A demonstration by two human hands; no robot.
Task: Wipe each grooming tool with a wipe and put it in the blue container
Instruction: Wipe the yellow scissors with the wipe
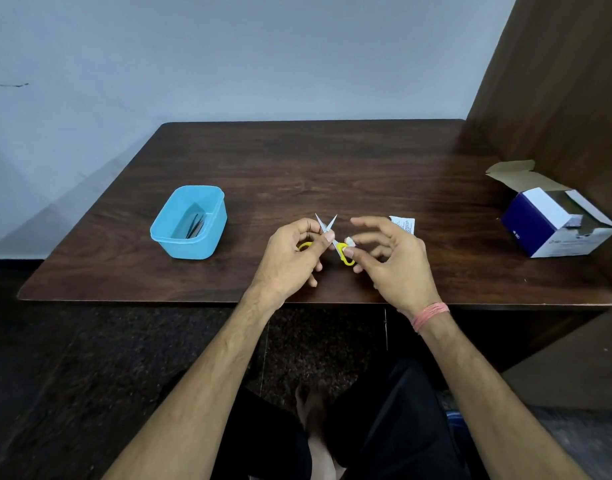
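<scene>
Blue container [180, 245]: we see it on the counter [332, 161], well to the left of the scissors, with thin dark metal tools [196, 226] already lying inside; we cannot tell how many.
Left hand [290, 261]: we see its fingers curled round the left yellow handle loop, thumb pressed near the pivot, so it grips the scissors.
Scissors [327, 225]: the task's thing in hand, held just above the counter to the right of the blue container, blades spread open in a V and pointing away from us.
Wipe [350, 241]: a small white wad, pinched at the right yellow handle, touching it.
Right hand [391, 258]: thumb and a finger pinch the wipe against the handle; the other fingers are spread loosely.
Torn sachet [403, 224]: white, printed, lying on the counter just right of the scissors, behind the right hand.
Carton [557, 223]: open blue and white box, far right of the scissors.
Progress: we judge the earlier tools are done; the scissors are mid-wipe and not yet in the blue container. No other loose tools show on the counter, so this looks like the last one.
</scene>
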